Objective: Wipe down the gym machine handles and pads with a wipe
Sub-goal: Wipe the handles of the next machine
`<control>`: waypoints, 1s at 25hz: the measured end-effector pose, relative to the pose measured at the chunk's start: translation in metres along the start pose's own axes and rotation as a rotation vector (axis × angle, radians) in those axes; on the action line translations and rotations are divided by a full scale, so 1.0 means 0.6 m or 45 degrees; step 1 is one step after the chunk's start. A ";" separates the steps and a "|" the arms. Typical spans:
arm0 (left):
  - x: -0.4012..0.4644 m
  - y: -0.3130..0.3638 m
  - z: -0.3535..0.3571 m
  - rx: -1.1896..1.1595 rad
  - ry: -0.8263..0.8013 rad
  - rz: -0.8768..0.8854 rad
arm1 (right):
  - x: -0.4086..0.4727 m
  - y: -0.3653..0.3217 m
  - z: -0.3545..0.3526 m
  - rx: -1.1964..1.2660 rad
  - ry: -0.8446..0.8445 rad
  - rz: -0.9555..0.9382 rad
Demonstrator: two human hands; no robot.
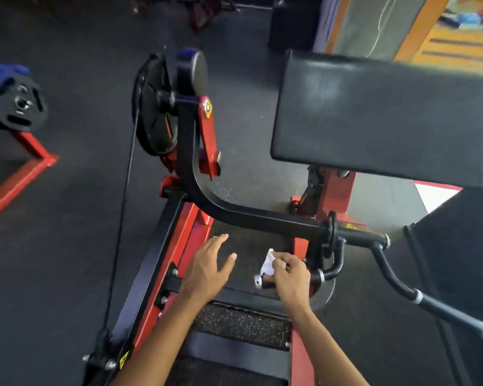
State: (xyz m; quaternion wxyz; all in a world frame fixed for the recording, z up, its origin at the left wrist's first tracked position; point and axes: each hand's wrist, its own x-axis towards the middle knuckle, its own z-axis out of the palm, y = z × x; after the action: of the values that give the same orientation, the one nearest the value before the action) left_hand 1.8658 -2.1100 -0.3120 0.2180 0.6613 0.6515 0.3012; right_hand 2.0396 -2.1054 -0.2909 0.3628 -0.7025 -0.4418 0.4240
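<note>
In the head view, the right hand (289, 277) sits low and just right of centre; its fingers pinch a small crumpled white wipe (268, 263) and press it against the short black near handle with a chrome end cap (262, 282), which pokes out to the left from under the hand; the left hand (209, 267) hovers beside it at lower centre, fingers spread and relaxed, holding nothing, over the speckled black rubber footplate (248, 240). The long black angled handle with a chrome ring (418, 298) runs toward the lower right of the frame, well apart from both hands; the large black vinyl pad (385, 118) fills the upper right, also untouched by either hand; I judge that these 2 surfaces are not yet wiped, though the picture cannot confirm it. A black curved lever arm (190, 151) rises from the centre to a black weight plate (156, 107) at upper centre; red frame rails (179, 246) run down the lower left.

What could go wrong: the wipe is bunched small, so it may cover only 1 side of the handle and leave the underside dirty; the pinch looks light, so dragging along the grip could pull the wipe loose onto the floor; leaning on the handle might swing the loaded lever arm.
</note>
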 end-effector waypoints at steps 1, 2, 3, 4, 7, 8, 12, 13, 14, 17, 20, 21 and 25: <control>-0.001 0.014 -0.034 -0.016 0.064 -0.040 | -0.009 -0.035 -0.005 -0.057 -0.059 -0.111; -0.007 0.029 -0.070 -0.017 0.121 -0.073 | -0.018 -0.070 -0.009 -0.129 -0.106 -0.242; -0.014 0.041 -0.105 -0.006 0.180 -0.094 | -0.027 -0.103 -0.011 -0.196 -0.146 -0.383; -0.024 0.052 -0.136 0.009 0.228 -0.109 | -0.036 -0.133 -0.013 -0.249 -0.181 -0.513; -0.070 0.083 -0.228 0.011 0.366 -0.160 | -0.071 -0.216 -0.006 -0.453 -0.304 -0.860; -0.090 0.089 -0.258 -0.004 0.401 -0.195 | -0.087 -0.242 0.001 -0.531 -0.338 -0.953; -0.177 0.079 -0.365 0.016 0.582 -0.338 | -0.162 -0.324 0.048 -0.615 -0.502 -1.210; -0.194 0.074 -0.388 0.029 0.619 -0.368 | -0.178 -0.339 0.063 -0.589 -0.544 -1.257; -0.211 0.069 -0.409 0.041 0.659 -0.397 | -0.195 -0.352 0.077 -0.573 -0.591 -1.293; -0.269 0.059 -0.474 0.086 0.799 -0.491 | -0.261 -0.394 0.124 -0.587 -0.698 -1.408; -0.328 0.047 -0.528 0.132 0.892 -0.559 | -0.325 -0.427 0.179 -0.611 -0.806 -1.458; -0.346 0.040 -0.543 0.145 0.910 -0.587 | -0.344 -0.436 0.198 -0.603 -0.845 -1.461; -0.424 -0.005 -0.608 0.144 0.993 -0.718 | -0.427 -0.457 0.282 -0.601 -0.973 -1.547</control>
State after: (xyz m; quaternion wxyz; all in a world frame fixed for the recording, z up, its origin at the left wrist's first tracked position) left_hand 1.6221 -2.4006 -0.0793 -0.0057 0.3074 0.8539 0.4200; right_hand 1.7347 -2.2256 -0.0415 0.1942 -0.1985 -0.9255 0.2575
